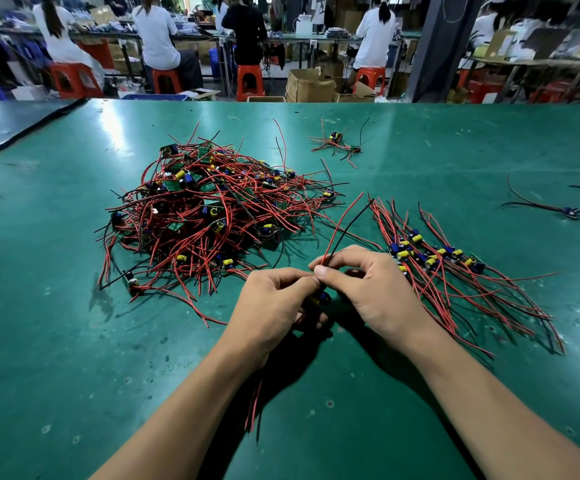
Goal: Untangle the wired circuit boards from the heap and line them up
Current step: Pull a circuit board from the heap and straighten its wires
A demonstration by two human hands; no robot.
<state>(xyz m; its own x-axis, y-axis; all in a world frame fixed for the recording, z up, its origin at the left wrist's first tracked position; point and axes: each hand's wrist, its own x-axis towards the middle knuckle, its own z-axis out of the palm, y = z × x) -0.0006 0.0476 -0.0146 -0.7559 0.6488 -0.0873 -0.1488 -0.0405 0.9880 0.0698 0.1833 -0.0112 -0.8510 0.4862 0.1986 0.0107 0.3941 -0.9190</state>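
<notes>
A tangled heap of small green circuit boards (209,209) with red and black wires lies on the green table, left of centre. To the right, a row of lined-up boards (433,258) lies with wires trailing toward me. Between them, both hands meet over one wired board (321,297), mostly hidden under the fingers. My left hand (274,306) grips the board's body. My right hand (368,285) pinches its red and black wires, which stick up and away from me. More of its red wires hang below my left wrist.
A few loose wired boards (340,142) lie at the far centre of the green table (74,341), and others (570,211) at the far right edge. People sit on red stools at benches beyond the table's far edge.
</notes>
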